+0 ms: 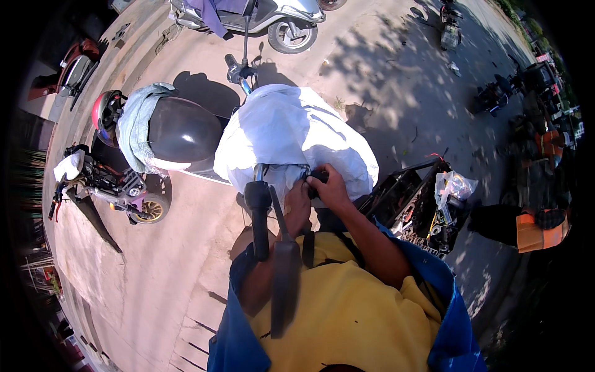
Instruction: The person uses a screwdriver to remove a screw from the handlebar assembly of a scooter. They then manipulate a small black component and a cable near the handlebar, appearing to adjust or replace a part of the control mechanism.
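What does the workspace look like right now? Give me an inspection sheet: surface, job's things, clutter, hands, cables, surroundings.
Surface: sunlit concrete pavement with tree shadows.
Job's things: scooter handlebar with a black left grip; a white cover draped over the scooter's front.
Clutter: black crate of parts at the right, a clear plastic bag on it.
Hands: right hand closed on a small black part at the handlebar; left hand beside it, mostly hidden, grip unclear.
Cables: thin wires near the hands, routing unclear.
Surroundings: a scooter with a black helmet at the left; a white scooter at the top.
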A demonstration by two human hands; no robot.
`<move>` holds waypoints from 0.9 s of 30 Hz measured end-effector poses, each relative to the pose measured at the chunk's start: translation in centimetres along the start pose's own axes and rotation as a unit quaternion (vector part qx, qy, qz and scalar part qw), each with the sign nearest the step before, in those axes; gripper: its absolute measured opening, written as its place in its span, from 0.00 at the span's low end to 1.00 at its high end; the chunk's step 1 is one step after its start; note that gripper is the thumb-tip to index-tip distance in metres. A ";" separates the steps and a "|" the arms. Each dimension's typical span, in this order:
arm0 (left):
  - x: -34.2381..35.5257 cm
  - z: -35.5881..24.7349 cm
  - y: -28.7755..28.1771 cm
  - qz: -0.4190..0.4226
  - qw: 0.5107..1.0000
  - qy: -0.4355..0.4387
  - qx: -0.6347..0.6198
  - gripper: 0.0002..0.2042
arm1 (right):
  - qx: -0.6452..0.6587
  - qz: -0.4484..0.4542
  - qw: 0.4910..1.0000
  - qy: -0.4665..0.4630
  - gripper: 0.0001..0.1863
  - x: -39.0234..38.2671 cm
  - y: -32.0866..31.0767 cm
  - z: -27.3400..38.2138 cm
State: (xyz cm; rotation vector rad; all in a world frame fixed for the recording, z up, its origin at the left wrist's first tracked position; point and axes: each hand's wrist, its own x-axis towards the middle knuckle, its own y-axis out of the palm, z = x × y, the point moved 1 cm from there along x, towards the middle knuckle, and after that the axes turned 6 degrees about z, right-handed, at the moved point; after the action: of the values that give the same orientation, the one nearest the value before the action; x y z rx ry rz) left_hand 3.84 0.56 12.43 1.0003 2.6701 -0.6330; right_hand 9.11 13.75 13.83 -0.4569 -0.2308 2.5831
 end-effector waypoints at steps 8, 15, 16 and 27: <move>-0.1 -0.6 0.1 0.012 0.999 0.048 0.015 0.18 | 0.061 -0.219 0.952 0.207 0.22 -0.4 4.6 -1.1; 0.6 0.6 0.4 0.090 0.985 -0.012 -0.145 0.19 | -0.023 -0.268 0.956 0.121 0.24 0.2 4.2 -0.6; 0.0 0.7 0.3 0.084 0.980 -0.049 -0.175 0.19 | -0.029 -0.265 0.959 0.096 0.24 -0.2 4.5 -0.4; 0.8 7.8 1.8 0.043 0.988 -0.090 -0.119 0.21 | -0.086 -0.199 0.964 0.155 0.23 0.2 3.7 -1.5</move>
State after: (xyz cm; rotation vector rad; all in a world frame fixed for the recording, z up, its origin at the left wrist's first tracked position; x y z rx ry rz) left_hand 4.84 -1.38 4.65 0.9376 2.4585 -0.3589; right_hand 7.85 10.78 11.52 -0.7816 -0.3938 2.0756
